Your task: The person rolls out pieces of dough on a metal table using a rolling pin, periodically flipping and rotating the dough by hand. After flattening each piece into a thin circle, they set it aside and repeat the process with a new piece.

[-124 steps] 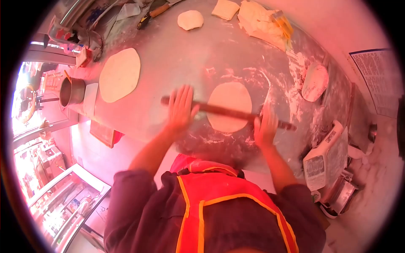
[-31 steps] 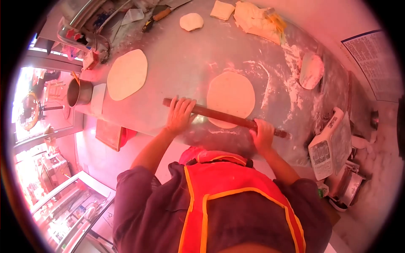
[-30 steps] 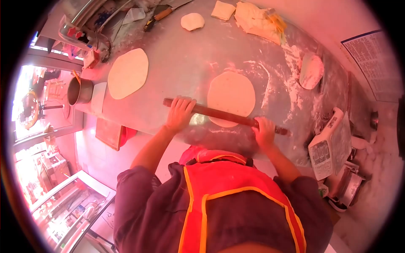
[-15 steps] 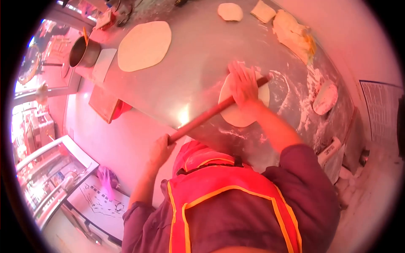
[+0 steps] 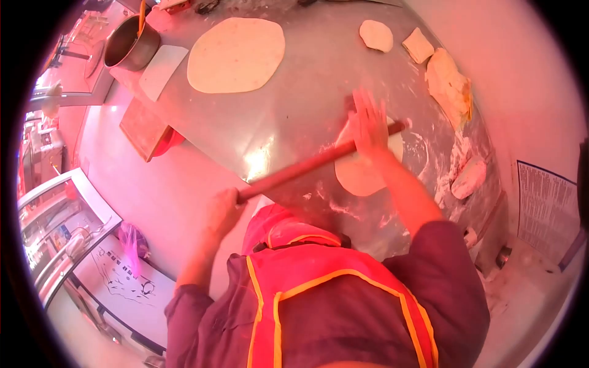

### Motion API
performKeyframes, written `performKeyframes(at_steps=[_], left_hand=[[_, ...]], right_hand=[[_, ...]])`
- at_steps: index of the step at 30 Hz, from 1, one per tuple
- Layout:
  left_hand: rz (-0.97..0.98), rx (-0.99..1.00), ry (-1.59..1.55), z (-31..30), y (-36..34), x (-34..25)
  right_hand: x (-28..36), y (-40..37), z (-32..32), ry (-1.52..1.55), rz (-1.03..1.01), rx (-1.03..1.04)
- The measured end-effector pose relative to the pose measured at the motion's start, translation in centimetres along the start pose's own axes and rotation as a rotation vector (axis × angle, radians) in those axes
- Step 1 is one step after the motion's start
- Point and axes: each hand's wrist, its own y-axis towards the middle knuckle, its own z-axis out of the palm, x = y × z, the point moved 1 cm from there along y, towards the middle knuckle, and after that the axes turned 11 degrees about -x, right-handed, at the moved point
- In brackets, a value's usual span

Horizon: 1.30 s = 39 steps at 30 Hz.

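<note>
A long rolling pin (image 5: 300, 170) lies slantwise across a round of dough (image 5: 362, 175) on the metal table. My left hand (image 5: 224, 208) is wrapped round the pin's near end, off the table's edge. My right hand (image 5: 370, 126) presses flat on the pin near its far end, over the dough, with fingers stretched out. Part of the dough is hidden under the hand and pin. White flour is scattered to the right of this round.
A large flat dough round (image 5: 236, 55) lies at the upper left of the table (image 5: 307, 80), near a metal pot (image 5: 132, 46). Smaller dough (image 5: 376, 35), a square piece (image 5: 418, 45), a dough lump (image 5: 449, 86) and a floured piece (image 5: 469, 178) are along the right.
The view has shifted, so the table items appear farther right. My left hand still grips the pin's near end, and my right hand still lies flat on the pin over the dough.
</note>
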Motion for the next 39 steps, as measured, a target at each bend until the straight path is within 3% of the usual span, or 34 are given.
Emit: performKeyframes(at_steps=[3, 4, 6, 9, 11, 14, 15, 16, 18, 23, 30, 35, 37, 39], left_hand=[[0.005, -0.069, 0.088, -2.0, 3.2, 0.3], [0.012, -0.083, 0.119, -2.5, 3.6, 0.1], [-0.024, -0.008, 0.121, -1.5, 2.2, -0.9], [-0.022, 0.120, 0.119, 2.5, -1.6, -2.0], [-0.044, 0.123, 0.088, 3.8, -4.1, -3.9], [-0.101, 0.112, 0.080, 4.8, -4.7, -3.7], [-0.074, 0.116, -0.003, 5.0, -4.4, -2.8], [-0.063, 0.127, 0.014, 4.2, -3.8, -2.8], [-0.053, 0.134, 0.069, 4.2, -4.8, -4.1], [-0.033, 0.121, 0.218, 5.9, -6.6, -6.6], [-0.048, 0.234, 0.048, 8.7, -9.4, -10.5], [0.021, 0.171, -0.030, 10.0, -10.0, -11.5], [0.092, 0.076, -0.110, 10.3, -9.4, -10.6], [0.041, 0.135, -0.126, 8.9, -8.6, -10.3]], right_hand=[[-0.4, 7.7, 3.1, 0.072, -0.033, -0.226], [-0.4, 7.5, 2.7, 0.146, -0.054, -0.203], [0.1, 5.1, 1.0, 0.292, -0.089, -0.142], [-2.2, -7.8, -1.2, 0.043, -0.167, 0.016], [-1.6, -12.0, -4.3, 0.146, -0.068, 0.070], [-3.1, -12.4, -3.6, 0.168, -0.129, 0.090], [-4.3, -10.6, -2.1, 0.167, -0.203, -0.016], [-1.9, -5.6, -3.8, 0.250, -0.026, 0.026], [-1.8, -4.0, -0.6, 0.170, -0.067, -0.026], [-1.7, -10.7, -2.8, 0.121, -0.023, 0.029], [-2.1, -20.7, -6.2, 0.085, 0.033, 0.048], [-1.2, -26.6, -10.0, 0.175, 0.107, 0.045], [-1.9, -25.8, -10.6, 0.139, 0.085, 0.034], [-1.9, -24.0, -11.4, 0.068, 0.047, 0.003]])
